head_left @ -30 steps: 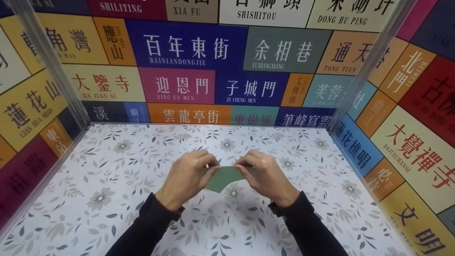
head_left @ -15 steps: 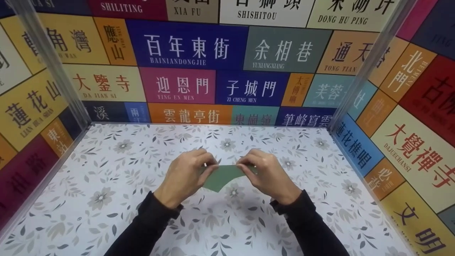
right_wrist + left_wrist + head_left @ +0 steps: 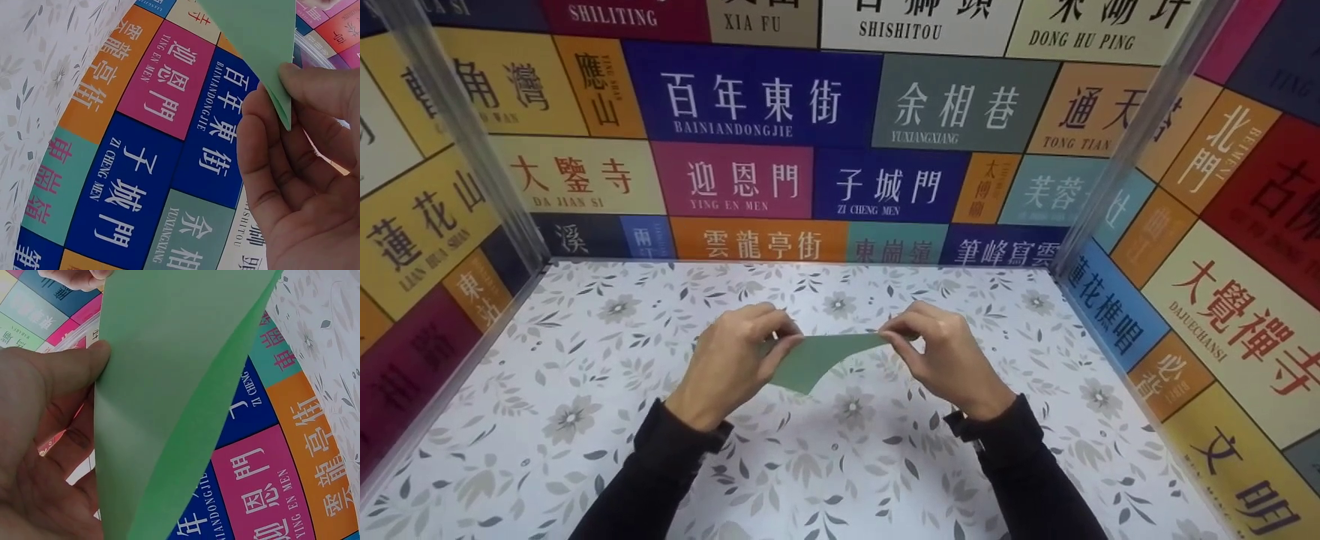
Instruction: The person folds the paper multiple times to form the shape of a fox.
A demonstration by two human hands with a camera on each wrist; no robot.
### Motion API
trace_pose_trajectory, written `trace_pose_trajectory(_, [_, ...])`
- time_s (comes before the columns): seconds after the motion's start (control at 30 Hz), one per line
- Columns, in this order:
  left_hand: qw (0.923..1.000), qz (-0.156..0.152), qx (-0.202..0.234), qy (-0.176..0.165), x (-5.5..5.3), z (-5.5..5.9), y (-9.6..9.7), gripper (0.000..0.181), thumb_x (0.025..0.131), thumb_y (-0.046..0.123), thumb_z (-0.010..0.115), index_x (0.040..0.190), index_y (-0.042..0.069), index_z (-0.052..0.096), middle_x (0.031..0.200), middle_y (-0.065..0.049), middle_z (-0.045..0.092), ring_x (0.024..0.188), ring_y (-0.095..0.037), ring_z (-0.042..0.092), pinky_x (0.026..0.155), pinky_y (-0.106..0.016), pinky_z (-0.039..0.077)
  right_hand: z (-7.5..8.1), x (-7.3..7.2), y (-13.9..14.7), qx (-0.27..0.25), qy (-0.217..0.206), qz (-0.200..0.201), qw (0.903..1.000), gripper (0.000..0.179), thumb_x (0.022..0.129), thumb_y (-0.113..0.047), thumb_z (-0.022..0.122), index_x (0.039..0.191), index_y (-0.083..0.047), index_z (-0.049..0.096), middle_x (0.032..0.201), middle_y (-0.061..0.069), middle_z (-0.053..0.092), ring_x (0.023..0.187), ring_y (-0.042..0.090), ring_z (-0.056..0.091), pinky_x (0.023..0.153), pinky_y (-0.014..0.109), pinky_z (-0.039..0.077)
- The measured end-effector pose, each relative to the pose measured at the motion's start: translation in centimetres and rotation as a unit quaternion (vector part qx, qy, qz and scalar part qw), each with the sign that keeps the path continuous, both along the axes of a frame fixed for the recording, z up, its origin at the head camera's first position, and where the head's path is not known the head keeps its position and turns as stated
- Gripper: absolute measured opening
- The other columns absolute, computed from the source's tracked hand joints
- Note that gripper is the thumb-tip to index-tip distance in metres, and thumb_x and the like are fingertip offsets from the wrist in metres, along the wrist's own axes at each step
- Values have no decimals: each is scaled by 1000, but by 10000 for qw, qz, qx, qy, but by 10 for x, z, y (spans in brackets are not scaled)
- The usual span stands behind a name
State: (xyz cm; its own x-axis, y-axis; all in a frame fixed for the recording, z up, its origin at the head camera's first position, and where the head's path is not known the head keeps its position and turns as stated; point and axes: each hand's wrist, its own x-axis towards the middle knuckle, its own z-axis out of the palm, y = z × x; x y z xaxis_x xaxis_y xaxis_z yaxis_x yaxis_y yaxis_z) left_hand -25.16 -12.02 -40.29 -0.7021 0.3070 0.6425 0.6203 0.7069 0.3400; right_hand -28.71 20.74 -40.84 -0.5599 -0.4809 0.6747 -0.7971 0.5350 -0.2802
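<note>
Currently we're pinching a folded green sheet (image 3: 814, 361), left hand (image 3: 727, 360) gripping its upper edge, right hand (image 3: 949, 360) gripping its narrow tip, sheet spanning between fingers, above floral tabletop (image 3: 840, 472).

A sheet (image 3: 821, 360) spans left fingers (image 3: 775, 324) to right fingers (image 3: 905, 324) over the table (image 3: 840, 472), before the wall (image 3: 814, 142).

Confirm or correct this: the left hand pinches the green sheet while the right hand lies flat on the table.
Not quite: the right hand isn't flat; it pinches the sheet too, as the head view shows. The left hand does pinch it.
</note>
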Motion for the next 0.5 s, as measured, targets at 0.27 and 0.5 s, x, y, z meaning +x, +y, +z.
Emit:
trace_pose_trajectory(0.27, [9999,101,107,-25,-1,3,-10,8,99,17,94,101,17,86,98,-1,85,84,-18,77,75,-34,66,1,-4,6,-28,15,-153,9999,8,103,-5,88,106,-12,87,98,1,83,88,11,78,81,23,67])
trace_pose_trajectory(0.5, [10000,43,46,41,-2,4,-13,6,101,18,93,102,17,86,98,-1,85,84,-19,78,74,-35,65,2,-3,7,17,12,-256,9997,6,105,-7,86,107,-13,87,99,2,83,88,12,79,81,26,68])
